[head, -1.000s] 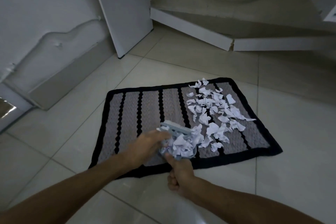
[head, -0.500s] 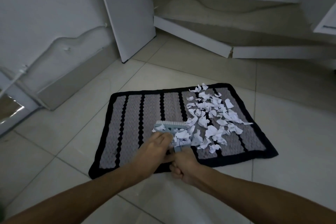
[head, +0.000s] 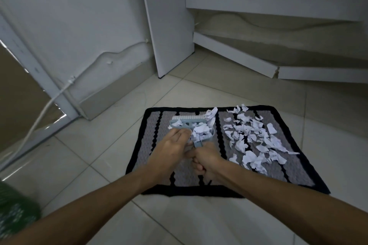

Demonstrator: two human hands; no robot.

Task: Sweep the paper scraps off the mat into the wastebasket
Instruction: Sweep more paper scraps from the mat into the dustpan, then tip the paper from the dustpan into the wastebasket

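Observation:
A grey mat with black stripes (head: pixel 151 145) lies on the tiled floor. White paper scraps (head: pixel 253 141) are strewn over its right half. My left hand (head: pixel 171 149) grips a small grey brush (head: pixel 187 121) with white bristles. It presses the brush against a heap of scraps (head: pixel 201 131) in a grey dustpan. My right hand (head: pixel 207 162) is closed on the dustpan handle (head: pixel 198 144). Both hands hover over the mat's middle, left of the loose scraps. A blurred green object (head: pixel 14 211) shows at the bottom left edge; I cannot tell whether it is the wastebasket.
A white wall with a skirting board (head: pixel 111 87) runs along the left. A white cable (head: pixel 47 105) hangs beside it. A white panel (head: pixel 169 26) stands behind the mat, with broken white boards (head: pixel 235 55) lying at the back right. Pale floor tiles (head: pixel 199 223) surround the mat.
Both hands, with the brush and the loaded dustpan, have moved left, away from the loose scraps, and farther over the mat. The view has turned left, bringing the green object into sight.

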